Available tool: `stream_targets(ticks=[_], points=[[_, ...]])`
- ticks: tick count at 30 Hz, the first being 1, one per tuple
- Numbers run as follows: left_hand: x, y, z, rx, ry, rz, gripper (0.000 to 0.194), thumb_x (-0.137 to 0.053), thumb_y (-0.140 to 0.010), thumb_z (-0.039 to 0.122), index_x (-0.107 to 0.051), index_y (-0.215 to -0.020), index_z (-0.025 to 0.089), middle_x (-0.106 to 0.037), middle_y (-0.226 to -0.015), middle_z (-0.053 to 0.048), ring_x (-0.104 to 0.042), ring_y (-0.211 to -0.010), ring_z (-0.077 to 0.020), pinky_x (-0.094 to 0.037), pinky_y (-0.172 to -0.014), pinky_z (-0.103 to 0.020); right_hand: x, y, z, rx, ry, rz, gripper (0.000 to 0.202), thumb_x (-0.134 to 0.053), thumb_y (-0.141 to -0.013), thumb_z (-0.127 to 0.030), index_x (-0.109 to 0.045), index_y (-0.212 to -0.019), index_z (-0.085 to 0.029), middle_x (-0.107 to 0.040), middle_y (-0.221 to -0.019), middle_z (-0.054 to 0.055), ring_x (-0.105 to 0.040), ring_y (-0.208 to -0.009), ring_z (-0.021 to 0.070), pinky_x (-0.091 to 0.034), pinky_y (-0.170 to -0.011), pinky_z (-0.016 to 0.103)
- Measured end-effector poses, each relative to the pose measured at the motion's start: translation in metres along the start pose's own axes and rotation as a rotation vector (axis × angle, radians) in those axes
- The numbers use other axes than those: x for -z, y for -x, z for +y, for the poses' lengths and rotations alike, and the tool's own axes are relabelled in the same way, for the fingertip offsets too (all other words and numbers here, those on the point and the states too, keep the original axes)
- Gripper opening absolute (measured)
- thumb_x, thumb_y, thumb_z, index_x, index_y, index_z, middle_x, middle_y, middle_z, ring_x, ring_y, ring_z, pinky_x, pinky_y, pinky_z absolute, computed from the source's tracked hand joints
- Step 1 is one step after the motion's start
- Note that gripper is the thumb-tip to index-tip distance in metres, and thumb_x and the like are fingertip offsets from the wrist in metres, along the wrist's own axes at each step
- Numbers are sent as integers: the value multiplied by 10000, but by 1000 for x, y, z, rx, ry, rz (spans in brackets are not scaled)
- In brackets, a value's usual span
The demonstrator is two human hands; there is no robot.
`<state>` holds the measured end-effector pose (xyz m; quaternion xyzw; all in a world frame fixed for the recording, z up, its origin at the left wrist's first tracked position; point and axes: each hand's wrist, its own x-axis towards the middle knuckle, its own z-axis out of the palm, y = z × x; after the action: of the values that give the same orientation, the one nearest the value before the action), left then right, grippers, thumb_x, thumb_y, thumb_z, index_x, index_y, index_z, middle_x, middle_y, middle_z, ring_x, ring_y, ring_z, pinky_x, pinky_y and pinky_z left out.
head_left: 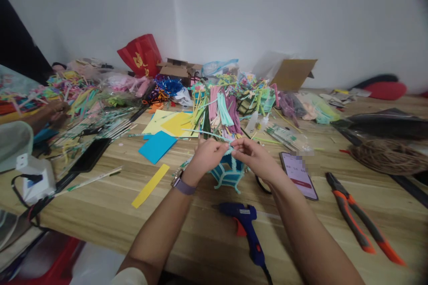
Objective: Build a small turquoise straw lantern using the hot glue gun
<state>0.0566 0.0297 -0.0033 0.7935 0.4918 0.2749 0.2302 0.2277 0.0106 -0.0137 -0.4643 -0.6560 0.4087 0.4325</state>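
Note:
A small blue frame edged in light teal fuzzy stems (229, 175) sits on the wooden table, below both hands. My left hand (209, 156), with a watch at the wrist, pinches a pale teal stem (214, 134) at the top of the frame. Close beside it, my right hand (250, 153) has its thumb and fingers pressed on the same stem near its end. The fingertips of both hands nearly meet. A blue glue gun (245, 222) lies just in front of the frame.
Orange-handled pliers (357, 213) and a phone (298, 176) lie to the right. Blue paper (157, 147) and a yellow strip (150, 185) are at the left. Bundled stems (224, 109) stand behind. Another person's hand (55, 111) is at the far left.

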Motion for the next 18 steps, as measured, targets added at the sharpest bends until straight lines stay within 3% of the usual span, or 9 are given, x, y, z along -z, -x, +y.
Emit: stream_targets(ticks=[5, 10, 18], points=[[-6, -1, 3, 7, 129, -51, 386, -482, -856, 402, -622, -588, 162, -600, -617, 7, -521, -694, -148, -372, -729, -283, 5, 0, 1, 12, -26, -68, 304, -690, -683, -349, -574, -931, -216, -602, -877, 31, -588, -842, 184, -478, -736, 327], [-13, -2, 1, 71, 320, -52, 394, -523, -805, 464, -643, -596, 151, -607, -597, -5, -545, -672, -146, -392, -637, -244, 6, 2, 1, 39, 44, -50, 337, -679, -685, -329, -592, -994, -226, -599, -913, 37, -587, -880, 195, -485, -759, 340], [-22, -4, -3, 87, 402, -43, 398, -530, -810, 465, -624, -600, 141, -594, -593, -4, -548, -662, -136, -435, -660, -240, 5, -1, 5, 65, 64, -26, 331, -693, -690, -323, -597, -988, -216, -613, -926, 45, -593, -866, 190, -494, -766, 339]])
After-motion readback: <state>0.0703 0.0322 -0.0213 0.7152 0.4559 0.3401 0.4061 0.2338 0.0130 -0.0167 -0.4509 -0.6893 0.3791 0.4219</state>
